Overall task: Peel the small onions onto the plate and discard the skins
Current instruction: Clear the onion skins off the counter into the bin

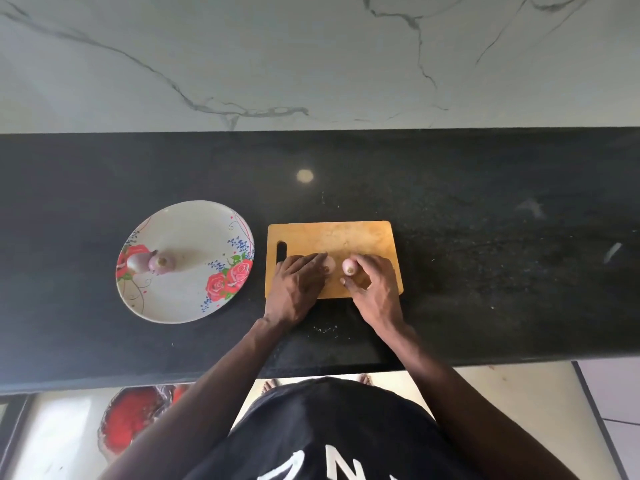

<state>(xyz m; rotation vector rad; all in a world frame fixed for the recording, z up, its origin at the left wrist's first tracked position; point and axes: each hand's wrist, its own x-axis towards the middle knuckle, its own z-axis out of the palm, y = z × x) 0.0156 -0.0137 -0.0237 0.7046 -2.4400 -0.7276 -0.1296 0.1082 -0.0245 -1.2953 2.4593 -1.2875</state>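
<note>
Over the wooden cutting board (332, 237), the right hand (375, 289) pinches one small onion (349, 265) while the left hand (298, 282) lies flat-fingered on another (329, 264); best to nip the root end and strip skin downward, plate (194, 299) waiting left.

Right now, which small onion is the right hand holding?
The onion on the cutting board, pinched by the right hand; the left hand covers another.

Soft daylight is filling the scene evenly. A round glare spot (304, 176) is shining on the dark surface (485, 237), wide-angle distortion is bending its edges, and detail is looking slightly soft.
</note>
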